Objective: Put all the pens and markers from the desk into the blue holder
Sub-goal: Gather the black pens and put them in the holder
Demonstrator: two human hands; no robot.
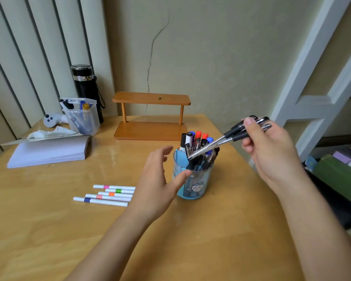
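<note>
The blue holder (193,181) stands upright on the desk, right of centre, with several pens and markers (197,139) upright in it. My right hand (272,149) is shut on a bundle of black pens (227,138), held slanted with the tips at the holder's rim. My left hand (158,179) is open, its thumb touching the holder's left side. Several white markers with coloured bands (109,194) lie flat on the desk, left of my left hand.
A wooden two-tier shelf (150,116) stands behind the holder. At the back left are a clear box with pens (82,116), a black flask (87,88), a grey controller (51,119) and a stack of paper (51,150). The desk's right edge drops off by a white frame (316,102).
</note>
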